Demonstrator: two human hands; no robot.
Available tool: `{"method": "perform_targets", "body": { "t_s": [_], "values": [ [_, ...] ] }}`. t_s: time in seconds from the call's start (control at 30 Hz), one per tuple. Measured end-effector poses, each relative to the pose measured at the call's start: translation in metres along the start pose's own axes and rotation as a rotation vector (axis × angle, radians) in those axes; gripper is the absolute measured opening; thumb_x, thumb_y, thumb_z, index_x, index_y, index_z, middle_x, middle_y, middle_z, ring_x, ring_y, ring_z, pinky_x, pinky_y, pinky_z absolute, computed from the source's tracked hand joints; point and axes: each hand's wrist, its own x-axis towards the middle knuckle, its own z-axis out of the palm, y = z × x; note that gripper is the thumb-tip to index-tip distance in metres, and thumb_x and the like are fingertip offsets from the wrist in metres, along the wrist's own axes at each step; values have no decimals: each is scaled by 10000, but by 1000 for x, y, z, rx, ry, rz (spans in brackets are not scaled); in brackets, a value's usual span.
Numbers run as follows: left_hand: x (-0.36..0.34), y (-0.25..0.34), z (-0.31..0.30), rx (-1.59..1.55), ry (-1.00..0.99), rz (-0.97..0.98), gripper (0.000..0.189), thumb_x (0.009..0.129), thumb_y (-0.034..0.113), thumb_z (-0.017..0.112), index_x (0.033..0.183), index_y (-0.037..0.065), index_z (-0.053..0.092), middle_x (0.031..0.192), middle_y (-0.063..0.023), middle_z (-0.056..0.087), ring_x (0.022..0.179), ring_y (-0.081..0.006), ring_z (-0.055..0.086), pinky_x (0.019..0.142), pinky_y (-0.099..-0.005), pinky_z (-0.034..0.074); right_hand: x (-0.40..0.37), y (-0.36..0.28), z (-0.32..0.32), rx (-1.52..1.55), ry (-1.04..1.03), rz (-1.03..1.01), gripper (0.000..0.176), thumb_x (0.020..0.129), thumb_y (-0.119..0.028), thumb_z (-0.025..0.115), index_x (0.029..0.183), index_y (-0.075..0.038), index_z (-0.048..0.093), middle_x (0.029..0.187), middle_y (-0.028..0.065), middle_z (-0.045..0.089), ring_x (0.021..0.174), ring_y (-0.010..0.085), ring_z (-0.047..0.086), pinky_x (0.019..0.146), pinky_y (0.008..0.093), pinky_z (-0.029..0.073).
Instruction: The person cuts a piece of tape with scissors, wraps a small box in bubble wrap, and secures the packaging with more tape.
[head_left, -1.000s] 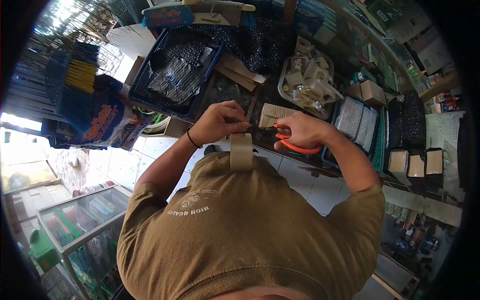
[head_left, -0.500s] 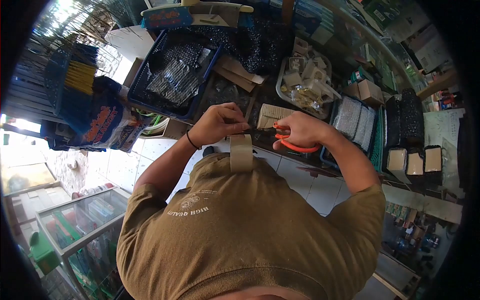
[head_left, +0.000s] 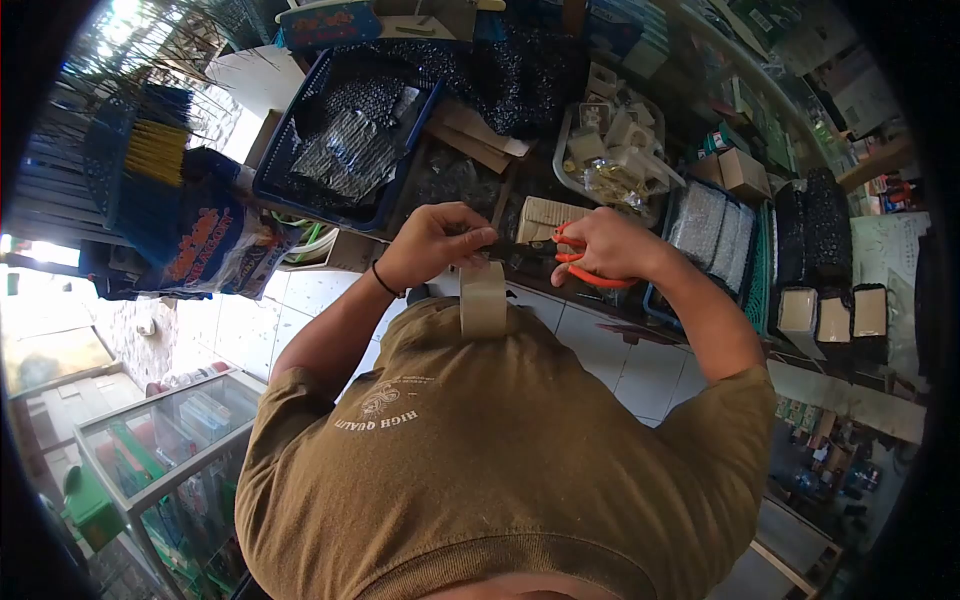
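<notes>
A roll of tape (head_left: 484, 302) hangs in front of my shirt, its top edge just under the fingers of my left hand (head_left: 432, 248). That hand is closed, thumb against the fingers, and a finger touches the upper part of the roll. In my right hand (head_left: 612, 248) is a pair of scissors (head_left: 600, 277) with orange handles. Their dark blades point left toward my left fingertips; the exact gap between the blades is hard to see. Just behind the scissors lies a small tan box (head_left: 548, 214) on the counter.
At the back left, a blue tray (head_left: 262, 180) holds bubble-wrapped items. A white basket (head_left: 572, 182) of small parts stands behind my right hand. Farther right are bubble-wrapped packs (head_left: 708, 228) and dark-wrapped boxes (head_left: 826, 240). A glass display case (head_left: 150, 490) stands at the lower left.
My right hand and the scissors have shifted slightly right and up. My left thumb is straighter, and a finger now shows at the top of the tape roll.
</notes>
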Motion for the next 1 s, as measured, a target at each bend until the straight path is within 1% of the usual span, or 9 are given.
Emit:
{"method": "perform_targets", "body": {
  "t_s": [0.23, 0.4, 0.67, 0.8, 0.87, 0.9, 0.93, 0.97, 1.0],
  "values": [
    [-2, -3, 1, -97, 2, -52, 210, 877, 189, 558, 962, -3, 561, 877, -46, 592, 692, -117, 632, 610, -213, 531, 2, 3, 1, 23, -3, 42, 601, 555, -503, 760, 664, 40, 525, 617, 171, 522, 577, 325, 503, 534, 384, 399],
    [-4, -9, -1, -164, 21, -17, 305, 927, 287, 447, 1022, 11, 537, 900, -46, 556, 696, -127, 635, 618, -224, 533, -1, 1, 0, 39, -3, 91, 585, 571, -491, 762, 701, 39, 551, 629, 167, 538, 588, 310, 517, 545, 372, 406],
    [-6, -8, -1, -206, 22, 0, 353, 926, 294, 440, 1175, 49, 491, 874, -28, 520, 685, -127, 618, 624, -232, 535, 2, -3, 1, 90, 15, 52, 581, 572, -471, 775, 692, 33, 512, 593, 130, 508, 552, 262, 486, 535, 355, 398],
    [-7, -9, -2, -274, 47, -4, 340, 923, 266, 461, 1188, 55, 490, 846, -31, 539, 691, -108, 601, 648, -227, 524, -1, -5, -4, 82, 11, 67, 630, 593, -566, 719, 709, 34, 567, 647, 185, 559, 605, 336, 537, 579, 376, 433],
    [-7, -16, -6, -268, 37, 7, 352, 906, 244, 494, 1200, 50, 480, 878, -37, 545, 716, -111, 598, 678, -235, 513, -4, -3, -2, 131, 106, 70, 484, 595, -346, 794, 645, 26, 490, 532, 92, 455, 506, 185, 417, 516, 327, 379],
    [-7, -21, -9, -265, 26, 14, 372, 890, 221, 526, 1213, 45, 470, 909, -43, 551, 741, -114, 595, 709, -242, 503, -5, -2, 2, 127, 105, 67, 484, 595, -346, 794, 645, 26, 490, 532, 92, 455, 506, 185, 417, 516, 327, 379],
    [-7, -23, -13, -266, 30, 18, 372, 890, 221, 526, 1213, 45, 470, 909, -43, 551, 741, -114, 595, 709, -242, 503, -6, 0, 7, 250, 208, 110, 446, 612, -310, 788, 645, 25, 496, 521, 77, 450, 510, 147, 405, 511, 316, 374],
    [-7, -25, -16, -259, 3, 14, 417, 851, 178, 576, 1228, 41, 458, 936, -45, 550, 771, -116, 589, 737, -247, 489, -6, 1, 14, 374, 310, 153, 409, 630, -274, 781, 644, 24, 502, 511, 63, 445, 514, 109, 392, 506, 305, 368],
    [-7, -28, -20, -253, -24, 10, 475, 812, 135, 626, 1242, 37, 447, 962, -47, 549, 801, -118, 583, 765, -252, 474, -6, 0, 21, 372, 306, 149, 409, 630, -274, 781, 644, 24, 502, 511, 63, 445, 514, 109, 392, 506, 305, 368]
  ]
}}
